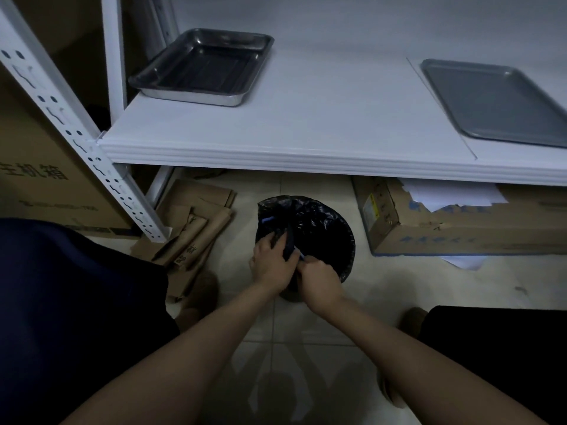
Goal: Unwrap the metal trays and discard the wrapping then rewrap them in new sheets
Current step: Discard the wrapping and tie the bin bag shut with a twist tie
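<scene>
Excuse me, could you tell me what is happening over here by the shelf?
A person is bent over a black-lined bin on the floor. The left hand and right hand both grip a dark wrapping with blue bits at its mouth, apparently pushing it in. On the white shelf above, a deep metal tray sits at the left and a flat metal tray at the right, both bare. Unwrapping looks done; rewrapping has not started.

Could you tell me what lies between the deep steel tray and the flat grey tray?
Head view: only bare white shelf board between deep steel tray and flat grey tray.
</scene>
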